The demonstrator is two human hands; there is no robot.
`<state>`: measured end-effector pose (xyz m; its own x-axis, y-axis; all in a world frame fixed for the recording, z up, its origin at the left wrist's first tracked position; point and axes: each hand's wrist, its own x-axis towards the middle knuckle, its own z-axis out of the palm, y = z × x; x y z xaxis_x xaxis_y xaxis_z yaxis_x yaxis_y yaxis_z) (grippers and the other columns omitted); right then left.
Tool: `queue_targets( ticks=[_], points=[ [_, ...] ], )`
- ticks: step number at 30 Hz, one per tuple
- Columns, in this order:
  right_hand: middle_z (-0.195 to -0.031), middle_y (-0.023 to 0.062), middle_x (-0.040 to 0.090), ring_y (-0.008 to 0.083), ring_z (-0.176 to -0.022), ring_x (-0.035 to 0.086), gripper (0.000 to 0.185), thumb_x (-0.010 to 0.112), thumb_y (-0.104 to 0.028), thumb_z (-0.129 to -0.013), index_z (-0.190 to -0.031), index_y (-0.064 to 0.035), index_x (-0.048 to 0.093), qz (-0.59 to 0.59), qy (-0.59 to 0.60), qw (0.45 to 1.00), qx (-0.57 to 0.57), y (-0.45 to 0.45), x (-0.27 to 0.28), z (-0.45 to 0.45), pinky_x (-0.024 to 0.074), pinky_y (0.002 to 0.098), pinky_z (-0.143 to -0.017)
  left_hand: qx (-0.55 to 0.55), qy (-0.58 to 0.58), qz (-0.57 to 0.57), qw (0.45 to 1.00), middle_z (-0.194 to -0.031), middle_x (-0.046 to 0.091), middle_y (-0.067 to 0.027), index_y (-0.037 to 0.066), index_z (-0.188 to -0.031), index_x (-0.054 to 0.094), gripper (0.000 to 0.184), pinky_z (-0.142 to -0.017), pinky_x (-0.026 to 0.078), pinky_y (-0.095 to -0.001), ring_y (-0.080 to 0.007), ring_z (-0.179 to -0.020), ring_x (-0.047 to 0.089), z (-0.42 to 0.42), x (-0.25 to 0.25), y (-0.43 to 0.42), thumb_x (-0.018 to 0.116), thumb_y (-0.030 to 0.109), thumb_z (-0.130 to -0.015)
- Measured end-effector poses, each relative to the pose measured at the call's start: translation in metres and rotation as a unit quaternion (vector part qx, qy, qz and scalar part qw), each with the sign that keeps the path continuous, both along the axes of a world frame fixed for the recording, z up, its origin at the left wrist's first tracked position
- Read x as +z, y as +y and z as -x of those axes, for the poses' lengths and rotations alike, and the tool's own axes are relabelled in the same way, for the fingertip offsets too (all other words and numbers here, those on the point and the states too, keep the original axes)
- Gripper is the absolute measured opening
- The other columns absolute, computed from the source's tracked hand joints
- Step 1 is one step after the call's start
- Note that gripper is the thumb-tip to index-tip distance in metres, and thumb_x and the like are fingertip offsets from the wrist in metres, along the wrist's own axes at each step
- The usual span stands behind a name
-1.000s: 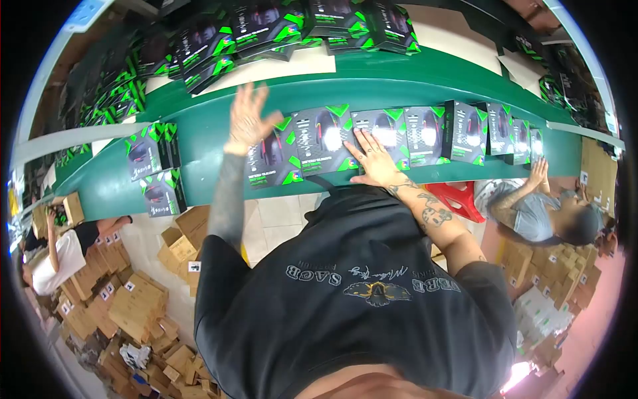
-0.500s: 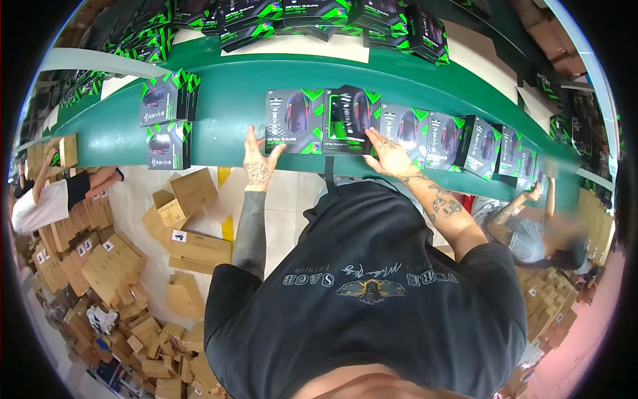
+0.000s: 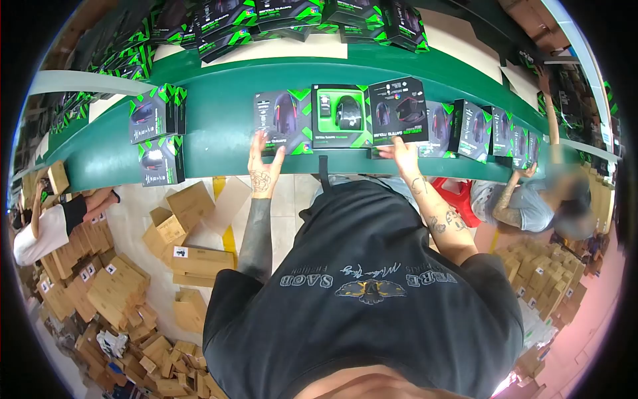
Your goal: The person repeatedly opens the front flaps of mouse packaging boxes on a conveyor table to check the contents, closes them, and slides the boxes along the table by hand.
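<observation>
On the green bench, a gaming mouse box (image 3: 340, 137) lies with its front opened out. A black mouse (image 3: 349, 113) and a small item beside it sit in its green insert. Its printed cover flap (image 3: 398, 112) extends to the right, over the neighbouring boxes. My right hand (image 3: 404, 157) pinches the flap's lower edge; some of its fingers are hidden. Against the opened box's left side lies a closed mouse box (image 3: 284, 120) with a mouse pictured on it. My left hand (image 3: 262, 171) is at that box's lower left corner, fingers spread.
A row of closed mouse boxes (image 3: 473, 130) runs to the right, where a co-worker (image 3: 528, 203) reaches over the bench. Two box stacks (image 3: 156, 113) stand at left. More boxes (image 3: 286, 14) fill the back shelf. Cardboard cartons (image 3: 203, 263) lie on the floor behind.
My right hand has swung the cover flap to the right, uncovering the green insert and mouse. My left hand stays by the left box. The co-worker has raised an arm towards the shelf.
</observation>
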<state>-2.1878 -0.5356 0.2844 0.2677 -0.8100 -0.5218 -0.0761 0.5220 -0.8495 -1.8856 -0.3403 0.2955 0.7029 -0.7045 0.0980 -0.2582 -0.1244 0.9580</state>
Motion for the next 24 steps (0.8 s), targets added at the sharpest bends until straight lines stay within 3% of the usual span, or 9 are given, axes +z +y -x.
queue_targets(
  ticks=[3,4,7,13,15,17,19,21,24],
  points=[
    [-0.099,0.0245,0.067,0.029,-0.078,0.073,0.036,0.049,-0.019,-0.098,-0.109,0.0144,0.055,-0.005,-0.011,0.999,-0.04,-0.007,0.033,-0.012,0.0613,0.0333,-0.066,0.028,-0.352,-0.107,0.929,-0.143,0.043,-0.0252,-0.005,-0.143,0.035,0.086,-0.112,0.03,-0.0482,-0.0388,-0.138,0.035,0.003,-0.006,-0.004,0.076,0.035,-0.08],
    [-0.097,0.0245,0.068,0.0289,-0.076,0.073,0.037,0.049,-0.02,-0.098,-0.108,0.0149,0.055,-0.028,0.001,0.999,-0.02,-0.014,0.038,-0.014,0.0611,0.033,-0.065,0.102,-0.379,-0.18,0.902,-0.142,0.04,-0.0278,-0.007,-0.144,0.031,0.094,-0.112,0.03,-0.0471,-0.0406,-0.135,0.036,0.004,-0.009,-0.007,0.078,0.039,-0.077],
    [-0.091,0.0237,0.071,0.0275,-0.073,0.073,0.041,0.049,-0.023,-0.099,-0.109,0.0162,0.055,-0.039,0.047,0.998,0.017,-0.022,0.035,-0.01,0.0603,0.0323,-0.064,0.135,-0.131,-0.243,0.952,-0.14,0.041,-0.0299,-0.009,-0.144,0.03,0.101,-0.111,0.032,-0.0461,-0.0426,-0.132,0.039,-0.002,-0.039,-0.009,0.08,0.044,-0.073],
    [-0.091,0.0217,0.071,0.0297,-0.077,0.073,0.042,0.052,-0.022,-0.099,-0.114,0.0174,0.051,0.005,0.071,0.995,0.074,-0.014,0.015,0.002,0.0604,0.035,-0.063,0.118,-0.238,-0.136,0.954,-0.131,0.05,-0.0251,-0.007,-0.134,0.046,0.073,-0.106,0.038,-0.0422,-0.036,-0.124,0.048,-0.003,-0.036,0.007,0.078,0.03,-0.08],
    [-0.09,0.0212,0.071,0.0283,-0.075,0.073,0.042,0.052,-0.023,-0.099,-0.114,0.0168,0.052,0.025,0.084,0.993,0.076,-0.01,0.012,0.002,0.0601,0.0338,-0.064,0.146,-0.138,-0.017,0.98,-0.127,0.056,-0.0201,-0.006,-0.131,0.048,0.062,-0.101,0.043,-0.0379,-0.0292,-0.115,0.055,0.01,-0.025,0.0,0.077,0.021,-0.083],
    [-0.09,0.0206,0.072,0.0269,-0.074,0.073,0.04,0.052,-0.024,-0.098,-0.116,0.0121,0.054,0.017,0.119,0.988,0.093,-0.004,0.036,0.0,0.0595,0.0332,-0.064,0.053,0.055,0.019,0.997,-0.124,0.06,-0.016,-0.004,-0.131,0.05,0.057,-0.094,0.048,-0.0352,-0.0234,-0.105,0.061,0.034,0.003,-0.01,0.075,0.018,-0.085],
    [-0.082,0.0169,0.072,0.0223,-0.067,0.072,0.041,0.053,-0.029,-0.097,-0.114,0.008,0.058,0.06,0.13,0.984,0.103,-0.001,0.028,0.001,0.0586,0.0354,-0.06,-0.114,-0.107,-0.068,0.985,-0.12,0.065,-0.016,0.004,-0.132,0.054,0.05,-0.091,0.05,-0.0373,-0.0264,-0.104,0.065,0.044,0.013,-0.02,0.07,0.024,-0.089],
    [-0.073,0.0161,0.071,0.0276,-0.063,0.071,0.039,0.049,-0.034,-0.096,-0.103,0.0009,0.065,0.153,0.2,0.956,0.152,-0.003,-0.001,0.007,0.0564,0.0408,-0.059,-0.088,-0.504,-0.109,0.853,-0.115,0.067,-0.0186,0.006,-0.13,0.057,0.047,-0.089,0.051,-0.04,-0.0338,-0.103,0.066,0.055,-0.004,-0.036,0.063,0.032,-0.092],
    [-0.07,0.0148,0.07,0.0306,-0.064,0.07,0.041,0.046,-0.034,-0.097,-0.093,-0.0013,0.07,0.269,0.326,0.858,0.291,-0.007,-0.009,0.012,0.0552,0.0436,-0.062,-0.161,-0.421,-0.191,0.872,-0.071,0.064,-0.0153,0.0,-0.134,0.048,0.056,-0.057,0.05,-0.0446,-0.0332,-0.062,0.064,0.067,-0.006,-0.053,0.056,0.027,-0.085]
  ],
)
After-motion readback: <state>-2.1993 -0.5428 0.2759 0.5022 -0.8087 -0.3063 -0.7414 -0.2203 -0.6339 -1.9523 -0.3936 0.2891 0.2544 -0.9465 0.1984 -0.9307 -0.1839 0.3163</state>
